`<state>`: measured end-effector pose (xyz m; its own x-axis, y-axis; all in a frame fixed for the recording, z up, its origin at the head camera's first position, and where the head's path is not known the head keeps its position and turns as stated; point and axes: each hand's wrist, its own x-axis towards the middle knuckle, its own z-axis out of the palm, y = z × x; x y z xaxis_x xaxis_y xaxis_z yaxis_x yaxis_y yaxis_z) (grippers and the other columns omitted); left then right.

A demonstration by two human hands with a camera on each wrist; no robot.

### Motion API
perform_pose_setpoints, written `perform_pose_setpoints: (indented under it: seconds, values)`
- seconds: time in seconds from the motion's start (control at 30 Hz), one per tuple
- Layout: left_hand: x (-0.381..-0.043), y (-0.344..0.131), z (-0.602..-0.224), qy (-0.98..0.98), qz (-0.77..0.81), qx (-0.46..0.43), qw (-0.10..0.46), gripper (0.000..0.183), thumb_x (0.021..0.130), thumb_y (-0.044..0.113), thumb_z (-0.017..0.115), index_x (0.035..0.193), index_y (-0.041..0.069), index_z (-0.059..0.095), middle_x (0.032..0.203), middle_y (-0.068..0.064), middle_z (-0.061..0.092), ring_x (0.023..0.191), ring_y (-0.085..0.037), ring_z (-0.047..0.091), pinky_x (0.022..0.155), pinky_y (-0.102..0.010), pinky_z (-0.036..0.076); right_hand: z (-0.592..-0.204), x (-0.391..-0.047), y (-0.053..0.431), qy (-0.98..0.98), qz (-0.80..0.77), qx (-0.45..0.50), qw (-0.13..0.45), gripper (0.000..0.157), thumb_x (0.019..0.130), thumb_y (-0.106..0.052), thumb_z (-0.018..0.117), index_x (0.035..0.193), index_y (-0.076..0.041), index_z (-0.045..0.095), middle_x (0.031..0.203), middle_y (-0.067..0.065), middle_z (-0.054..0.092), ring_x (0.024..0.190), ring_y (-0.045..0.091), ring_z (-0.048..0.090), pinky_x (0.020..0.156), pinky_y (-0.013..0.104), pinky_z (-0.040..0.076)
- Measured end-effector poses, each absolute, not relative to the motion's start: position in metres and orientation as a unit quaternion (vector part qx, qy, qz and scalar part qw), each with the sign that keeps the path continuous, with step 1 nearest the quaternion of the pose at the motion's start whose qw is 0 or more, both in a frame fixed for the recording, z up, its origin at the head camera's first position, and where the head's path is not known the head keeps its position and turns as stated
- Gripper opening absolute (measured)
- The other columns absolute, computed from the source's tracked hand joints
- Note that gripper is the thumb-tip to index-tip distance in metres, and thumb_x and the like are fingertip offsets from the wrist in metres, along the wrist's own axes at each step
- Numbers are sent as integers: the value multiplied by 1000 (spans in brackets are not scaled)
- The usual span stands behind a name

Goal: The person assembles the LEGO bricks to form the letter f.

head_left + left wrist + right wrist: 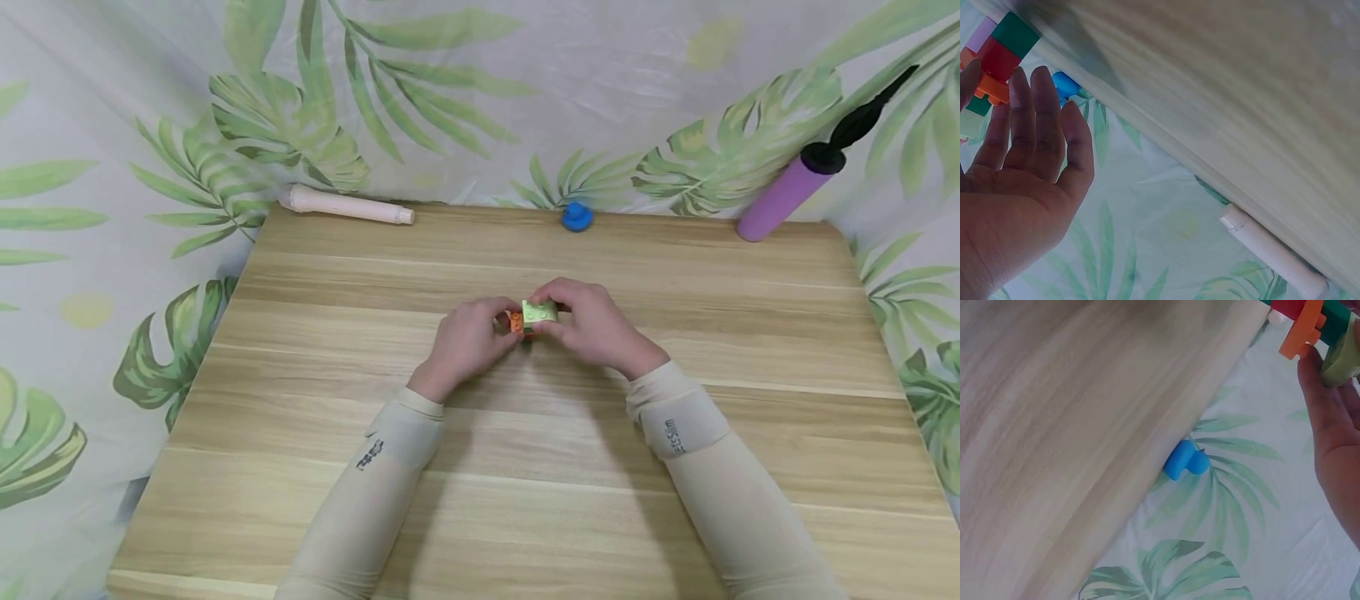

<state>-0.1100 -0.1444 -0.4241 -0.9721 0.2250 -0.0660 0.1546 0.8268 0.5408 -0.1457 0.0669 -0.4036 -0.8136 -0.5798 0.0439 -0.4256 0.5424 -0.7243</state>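
Over the middle of the table, both hands meet at a small stack of toy building bricks. My left hand point(468, 337) pinches the stack by its orange brick point(516, 322), between thumb and fingertips. From the other side, my right hand point(592, 321) grips a pale green curved brick point(540, 312) between thumb and fingers, at the stack's upper end. In the left wrist view a dark green brick point(1015, 34) sits at the lower end, followed by a red brick point(999, 59). Beside the red one is a lilac brick point(982, 31). Fingers partly hide the stack.
Along the back edge of the wooden table point(300, 467) lie a pale pink microphone-shaped stick point(348, 205) at left, a blue toy duck point(577, 217) in the middle and a purple cylinder with a black top point(787, 196) at right. A leaf-patterned cloth point(600, 100) hangs behind.
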Motion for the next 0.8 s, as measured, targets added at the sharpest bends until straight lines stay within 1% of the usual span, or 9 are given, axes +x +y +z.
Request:
perform_pose_setpoints:
  seconds: [0.33,0.5,0.6,0.67,0.73,0.8]
  values:
    - [-112,-143,-426,954,275,98,67,36,96,29,81,128,14,74,108,-2,77,84,-17,67,67,-32,53,-406,-149,71,869,-376,-306,103,28,94,-13,82,121,-6,76,126,9,75,120,28,71,104,46,57]
    - [-112,-143,-426,953,280,92,68,37,96,27,80,131,13,73,109,-2,78,84,-17,69,68,-33,54,-408,-150,70,876,-363,-302,96,30,96,-20,81,124,-8,76,128,8,76,119,28,72,101,47,58]
    - [-113,-143,-425,952,283,89,72,38,97,26,79,132,12,73,110,-2,78,85,-17,70,69,-34,55,-411,-148,70,889,-318,-324,61,37,95,-22,83,128,-9,73,135,11,71,124,31,69,105,49,55]
    - [-113,-143,-424,952,282,89,75,39,97,26,79,133,12,73,111,-3,78,87,-17,70,70,-35,56,-412,-145,71,898,-265,-352,20,45,92,-22,86,133,-12,69,141,15,65,126,34,67,103,51,56]
    - [-113,-143,-423,953,281,88,78,40,97,26,79,133,12,73,112,-3,79,89,-17,70,70,-35,56,-413,-143,72,897,-214,-385,-28,51,89,-19,88,135,-13,66,143,20,61,124,38,66,99,52,57]
    - [-113,-143,-422,953,279,86,80,40,98,27,79,133,12,73,112,-3,79,90,-17,71,70,-35,56,-415,-141,73,893,-175,-410,-65,54,89,-16,87,136,-14,61,141,21,59,120,39,66,91,52,60]
